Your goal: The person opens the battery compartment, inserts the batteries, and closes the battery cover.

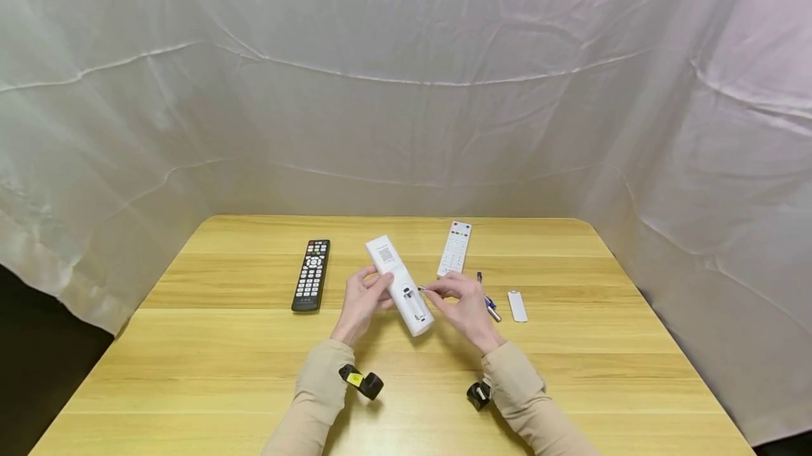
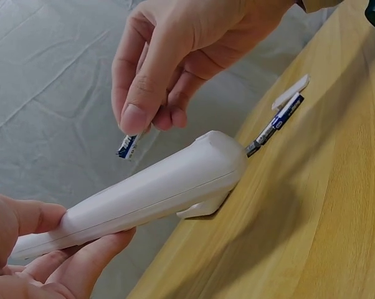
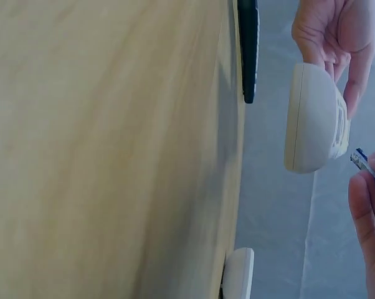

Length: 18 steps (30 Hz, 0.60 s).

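1. The white remote is held above the table, back upward, its long axis running from 11 to 5 o'clock in the head view, battery end at 5.
2. The left hand grips it from the 8 o'clock side, thumb on top.
3. The right hand, at 4 o'clock, pinches a small battery between thumb and finger.
4. Only the head view shows the open compartment clearly; the left wrist view instead reveals the battery's blue wrapper, with the remote's thick end towards 2 o'clock.
5. The black remote, at 9 o'clock, is cut off in the right wrist view.
6. The right hand there is cropped at 3 o'clock; the battery's far end is hidden by fingers.
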### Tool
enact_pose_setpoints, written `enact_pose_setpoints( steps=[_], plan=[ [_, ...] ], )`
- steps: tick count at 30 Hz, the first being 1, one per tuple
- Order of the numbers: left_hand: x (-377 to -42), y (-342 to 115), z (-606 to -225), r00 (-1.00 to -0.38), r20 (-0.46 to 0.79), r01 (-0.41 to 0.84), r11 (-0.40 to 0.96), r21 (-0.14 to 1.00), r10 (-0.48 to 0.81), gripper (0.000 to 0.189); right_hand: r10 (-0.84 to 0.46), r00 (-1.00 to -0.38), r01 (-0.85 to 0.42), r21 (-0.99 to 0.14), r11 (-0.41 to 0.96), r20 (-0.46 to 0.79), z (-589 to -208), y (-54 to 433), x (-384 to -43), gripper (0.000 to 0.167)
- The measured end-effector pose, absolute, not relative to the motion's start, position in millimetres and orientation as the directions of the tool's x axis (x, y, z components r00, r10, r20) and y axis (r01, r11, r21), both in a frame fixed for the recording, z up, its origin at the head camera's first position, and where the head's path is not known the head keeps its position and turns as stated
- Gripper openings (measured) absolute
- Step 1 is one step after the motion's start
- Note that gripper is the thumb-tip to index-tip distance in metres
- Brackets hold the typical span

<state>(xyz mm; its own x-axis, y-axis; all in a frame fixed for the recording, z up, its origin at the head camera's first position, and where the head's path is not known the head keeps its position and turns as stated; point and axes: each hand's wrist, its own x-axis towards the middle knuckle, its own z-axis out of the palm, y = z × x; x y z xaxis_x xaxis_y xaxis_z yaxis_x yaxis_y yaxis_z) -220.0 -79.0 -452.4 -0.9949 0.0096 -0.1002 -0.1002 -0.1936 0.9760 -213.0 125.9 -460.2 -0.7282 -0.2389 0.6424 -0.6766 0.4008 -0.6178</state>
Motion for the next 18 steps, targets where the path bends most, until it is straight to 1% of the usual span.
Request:
enact_pose_setpoints(
  steps=[12,18],
  plan=[
    [-221.1,-79.1,-454.1,-0.995,-0.097,-0.096,-0.209,0.973,0.007,0.039,-0.335,-0.682,-0.726,-0.547,0.416,0.65,-456.3,119.1,-207.0,0.012],
    [-221.1,-79.0,-453.7,-0.995,-0.1,-0.099,-0.216,0.971,0.006,0.037,-0.349,-0.696,-0.71,-0.528,0.465,0.628,-454.2,115.1,-204.1,0.013]
  ],
)
